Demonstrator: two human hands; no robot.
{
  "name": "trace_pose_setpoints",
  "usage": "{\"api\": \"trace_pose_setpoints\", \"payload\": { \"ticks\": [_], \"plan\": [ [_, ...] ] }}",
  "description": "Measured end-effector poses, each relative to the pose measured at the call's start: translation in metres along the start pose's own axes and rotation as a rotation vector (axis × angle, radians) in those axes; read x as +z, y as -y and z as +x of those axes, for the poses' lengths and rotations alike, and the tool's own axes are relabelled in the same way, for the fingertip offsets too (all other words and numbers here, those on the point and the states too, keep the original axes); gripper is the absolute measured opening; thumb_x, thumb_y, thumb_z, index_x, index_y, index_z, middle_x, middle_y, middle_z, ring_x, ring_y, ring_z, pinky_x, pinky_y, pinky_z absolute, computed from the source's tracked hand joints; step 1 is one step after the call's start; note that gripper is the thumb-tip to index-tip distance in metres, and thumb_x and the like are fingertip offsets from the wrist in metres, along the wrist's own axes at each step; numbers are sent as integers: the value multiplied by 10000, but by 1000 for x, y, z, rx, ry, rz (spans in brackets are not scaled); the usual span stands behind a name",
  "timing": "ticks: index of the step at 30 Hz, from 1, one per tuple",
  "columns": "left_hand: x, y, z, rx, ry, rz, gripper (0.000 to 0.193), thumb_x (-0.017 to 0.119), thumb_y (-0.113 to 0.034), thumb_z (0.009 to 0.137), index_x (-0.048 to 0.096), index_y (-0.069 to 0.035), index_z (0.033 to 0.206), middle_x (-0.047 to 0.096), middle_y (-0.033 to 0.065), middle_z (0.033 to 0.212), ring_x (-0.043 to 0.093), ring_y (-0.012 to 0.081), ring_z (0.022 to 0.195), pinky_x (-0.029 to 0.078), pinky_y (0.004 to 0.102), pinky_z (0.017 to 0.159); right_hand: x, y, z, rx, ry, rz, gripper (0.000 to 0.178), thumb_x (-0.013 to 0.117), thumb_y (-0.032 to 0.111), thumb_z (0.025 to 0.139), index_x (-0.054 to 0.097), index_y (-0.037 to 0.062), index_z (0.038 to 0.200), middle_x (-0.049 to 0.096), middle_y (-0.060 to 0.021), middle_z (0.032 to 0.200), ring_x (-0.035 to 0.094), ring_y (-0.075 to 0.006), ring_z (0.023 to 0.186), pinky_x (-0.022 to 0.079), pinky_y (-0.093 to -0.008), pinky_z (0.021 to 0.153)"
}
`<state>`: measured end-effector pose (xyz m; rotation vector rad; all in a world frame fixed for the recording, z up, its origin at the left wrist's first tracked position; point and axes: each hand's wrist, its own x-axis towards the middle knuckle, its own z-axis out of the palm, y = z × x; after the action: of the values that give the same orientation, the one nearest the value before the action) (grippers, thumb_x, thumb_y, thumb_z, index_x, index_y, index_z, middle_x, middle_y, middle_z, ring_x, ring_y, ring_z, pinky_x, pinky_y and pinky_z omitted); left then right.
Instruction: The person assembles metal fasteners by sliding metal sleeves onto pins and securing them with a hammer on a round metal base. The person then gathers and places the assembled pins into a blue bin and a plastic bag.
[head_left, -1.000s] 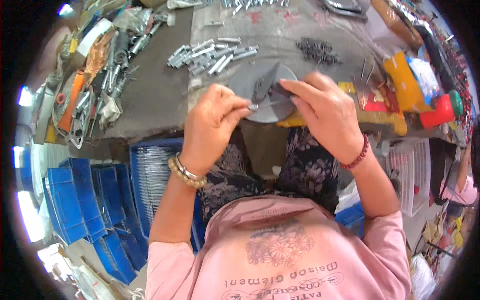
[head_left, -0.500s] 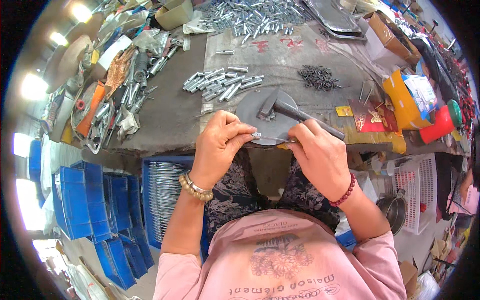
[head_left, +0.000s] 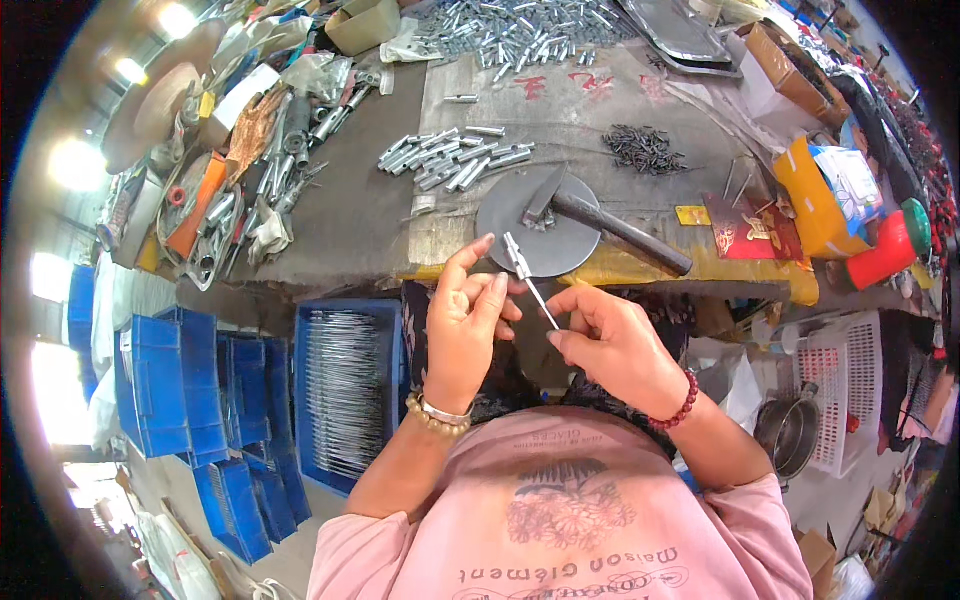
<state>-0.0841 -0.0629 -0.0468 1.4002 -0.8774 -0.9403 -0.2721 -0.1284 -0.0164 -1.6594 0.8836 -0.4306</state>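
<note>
Closely, right fingers (head_left: pixel 578 298) pinch thin rod (head_left: pixel 537 294); left fingers (head_left: pixel 466 262) parted nearby.

Thin metal rod (head_left: pixel 541 301), silver sleeve (head_left: pixel 516 257) atop — tilted, held w/ R hand (head_left: pixel 625 350)

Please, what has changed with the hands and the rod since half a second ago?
The left hand has opened its pinch on the metal cylinder; the right hand keeps the thin rod. The rod, nearly sideways before, now slants, cylinder end away from the body. Both hands came nearer the body. The hammer still lies with its head on the grey disc.
</note>
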Motion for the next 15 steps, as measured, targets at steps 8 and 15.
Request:
{"api": "trace_pose_setpoints", "payload": {
  "ticks": [8,15],
  "plan": [
    [4,-6,-5,-77,-10,-229,537,687,-104,1016,429,-43,1484,754,82,1000,590,37,715,481,178,586,19,4,-14,-46,-47,-78,254,726,86,896,668,32,1138,614,-111,709,609,-222,610,476,-370,590],
    [-44,-33,30,206,-235,-96,497,696,-43,976,460,-50,1413,718,96,946,486,17,595,361,158,476,-2,-6,13,-716,-575,-521,418,745,2,829,708,74,1239,698,-132,1023,680,-326,907,550,-415,785]
  ]
}}
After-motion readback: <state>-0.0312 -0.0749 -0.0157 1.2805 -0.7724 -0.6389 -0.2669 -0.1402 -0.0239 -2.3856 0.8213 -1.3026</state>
